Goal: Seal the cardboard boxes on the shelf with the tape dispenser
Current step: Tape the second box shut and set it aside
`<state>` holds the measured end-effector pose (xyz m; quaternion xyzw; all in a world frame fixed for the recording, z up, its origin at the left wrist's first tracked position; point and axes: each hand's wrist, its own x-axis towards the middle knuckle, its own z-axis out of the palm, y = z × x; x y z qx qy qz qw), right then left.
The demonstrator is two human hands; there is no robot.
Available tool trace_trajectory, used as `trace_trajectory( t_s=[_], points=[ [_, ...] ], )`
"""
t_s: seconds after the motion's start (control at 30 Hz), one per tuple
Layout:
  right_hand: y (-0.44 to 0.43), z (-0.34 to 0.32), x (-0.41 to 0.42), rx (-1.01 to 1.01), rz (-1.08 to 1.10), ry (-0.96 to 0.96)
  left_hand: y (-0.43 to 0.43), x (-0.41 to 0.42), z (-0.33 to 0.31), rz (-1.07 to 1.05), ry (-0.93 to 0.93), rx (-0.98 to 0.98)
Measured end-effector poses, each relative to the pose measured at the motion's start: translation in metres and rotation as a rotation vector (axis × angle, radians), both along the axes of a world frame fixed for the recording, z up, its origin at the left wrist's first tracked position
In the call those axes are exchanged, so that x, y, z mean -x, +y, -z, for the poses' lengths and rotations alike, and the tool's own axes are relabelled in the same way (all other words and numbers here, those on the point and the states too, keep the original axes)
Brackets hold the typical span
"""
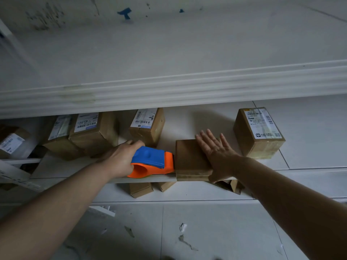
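Note:
A small plain cardboard box [187, 156] sits at the front edge of the white shelf [62, 166]. My right hand [217, 152] lies flat on its top right side, fingers straight and spread. My left hand [120, 158] grips the blue and orange tape dispenser [152, 162], whose orange nose touches the box's left side. Clear tape shows on the box's front face.
Several labelled cardboard boxes stand further back on the shelf: two at the left [93, 134], one in the middle [148, 126], one at the right [259, 134]. An upper shelf edge [169, 91] overhangs. Smaller boxes [140, 189] lie on the tiled floor below.

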<state>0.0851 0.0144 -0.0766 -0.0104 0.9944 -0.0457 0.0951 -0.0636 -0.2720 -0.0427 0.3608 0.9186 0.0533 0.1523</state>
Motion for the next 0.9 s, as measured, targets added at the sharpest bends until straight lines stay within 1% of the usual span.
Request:
trace_trajectory(
  t_s=[0.07,0.13,0.3,0.37,0.43,0.5,0.57,0.63,0.7,0.77,0.83,0.9],
  points=[
    [-0.015,0.005,-0.004,-0.057,-0.092,0.066,0.002,0.001,0.001,0.008,0.006,0.007],
    [-0.026,0.012,-0.005,-0.075,-0.162,0.071,0.002,0.002,0.001,0.009,0.017,0.017],
    [-0.031,0.012,0.002,-0.08,-0.192,0.058,0.001,0.0,0.004,-0.01,0.014,0.029],
    [-0.036,0.012,0.004,-0.087,-0.218,0.024,0.0,-0.002,0.005,-0.023,0.009,0.033],
    [-0.042,0.009,0.008,-0.067,-0.189,0.026,-0.002,-0.004,0.006,-0.036,0.008,0.029],
    [-0.049,0.002,0.017,-0.033,-0.097,0.038,-0.003,-0.006,0.004,-0.03,0.007,0.023],
    [-0.059,-0.005,0.028,-0.021,-0.01,-0.014,-0.002,-0.009,0.002,-0.03,0.008,0.027],
    [-0.066,-0.01,0.037,-0.047,0.026,-0.076,-0.003,-0.01,-0.002,-0.032,0.016,0.018],
    [-0.068,-0.018,0.042,-0.043,0.038,-0.062,-0.007,-0.01,-0.008,-0.019,0.02,-0.04],
    [-0.063,-0.031,0.042,0.036,0.052,-0.003,-0.013,-0.01,-0.021,-0.018,0.016,-0.16],
    [-0.054,-0.042,0.038,0.25,0.106,0.06,-0.017,-0.01,-0.037,-0.035,0.025,-0.265],
    [-0.045,-0.047,0.029,0.483,0.151,0.084,-0.015,-0.013,-0.054,-0.032,0.03,-0.304]
  ],
)
